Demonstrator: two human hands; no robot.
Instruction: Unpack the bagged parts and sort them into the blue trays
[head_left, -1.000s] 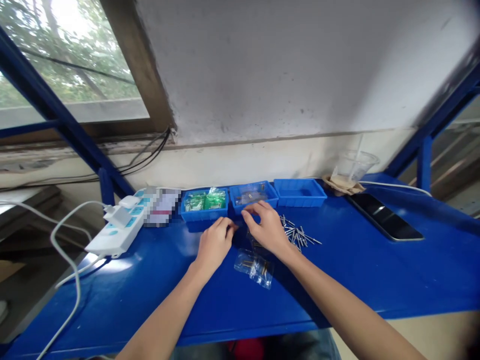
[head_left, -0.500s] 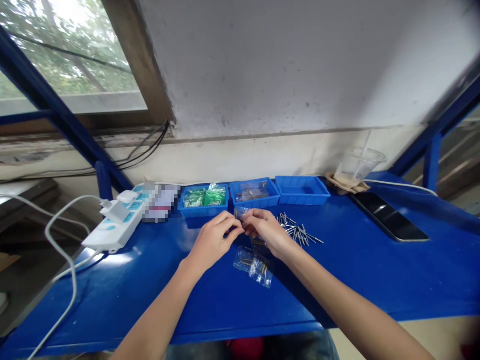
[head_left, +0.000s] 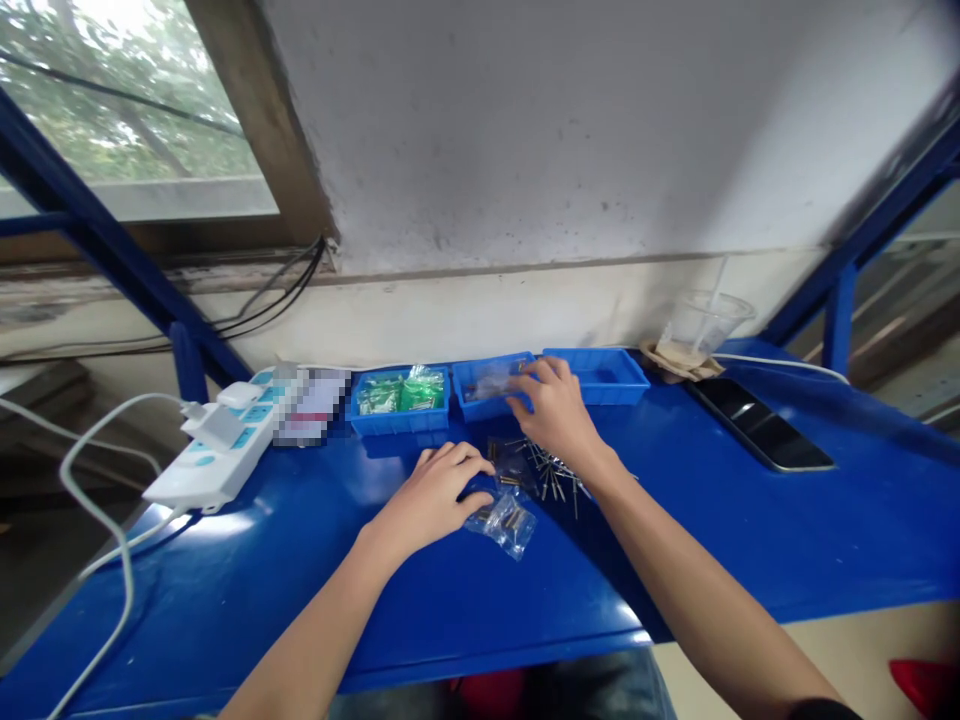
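The person's left hand [head_left: 433,490] is above the glossy blue bench [head_left: 525,610], thumb and fingers spread with a gap between them, beside small clear plastic bags holding brass-coloured pins [head_left: 508,522]; whether it touches them cannot be told. The right hand [head_left: 553,408], well apart from the left, reaches to the front right corner of the middle blue plastic bin [head_left: 484,408], its fingertips at the clear plastic packets [head_left: 495,382] inside; whether they grip one cannot be told. A loose pile of thin silver metal rods [head_left: 553,478] lies on the bench, partly behind the right forearm. Left of the middle bin stands a blue plastic bin with green-and-clear packets [head_left: 420,390]; right of it, another rectangular blue plastic bin [head_left: 619,385].
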